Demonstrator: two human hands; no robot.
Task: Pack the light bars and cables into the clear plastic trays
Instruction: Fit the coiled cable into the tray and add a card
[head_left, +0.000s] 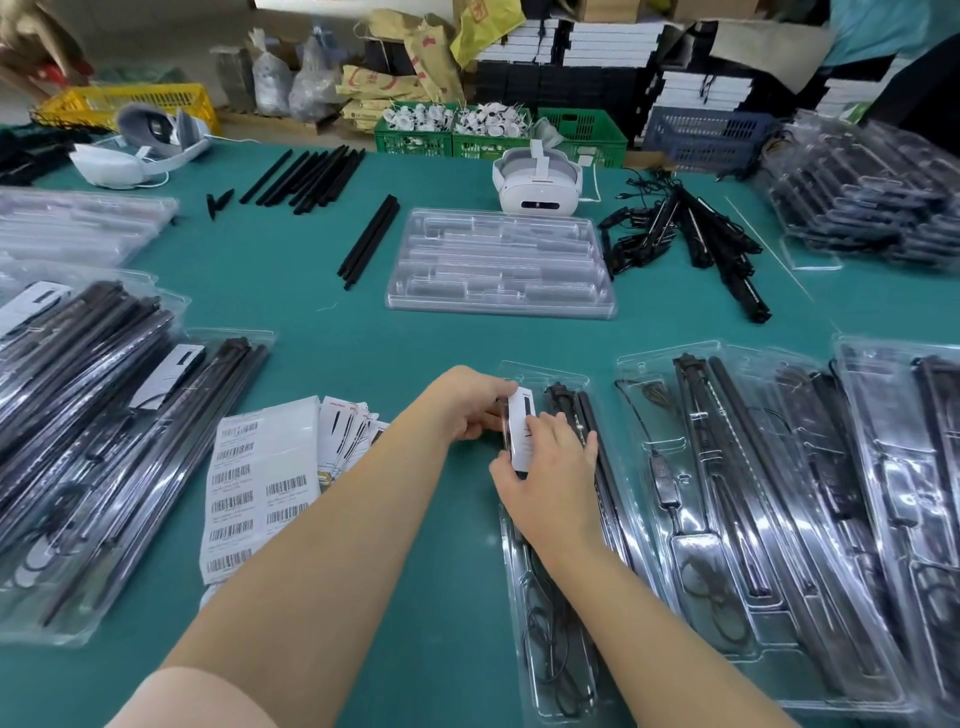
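Both hands, left and right, pinch one white card over one tray.

Clear tray holding black light bars, coiled cable, green table

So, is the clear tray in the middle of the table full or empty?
Empty. The clear tray shows only bare moulded slots; the black bars lie outside, to its left.

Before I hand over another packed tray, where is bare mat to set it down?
Free: green mat between the empty clear tray and the hands' tray; also between loose black bars and packed stacks. Crowded: right side, overlapping filled trays.
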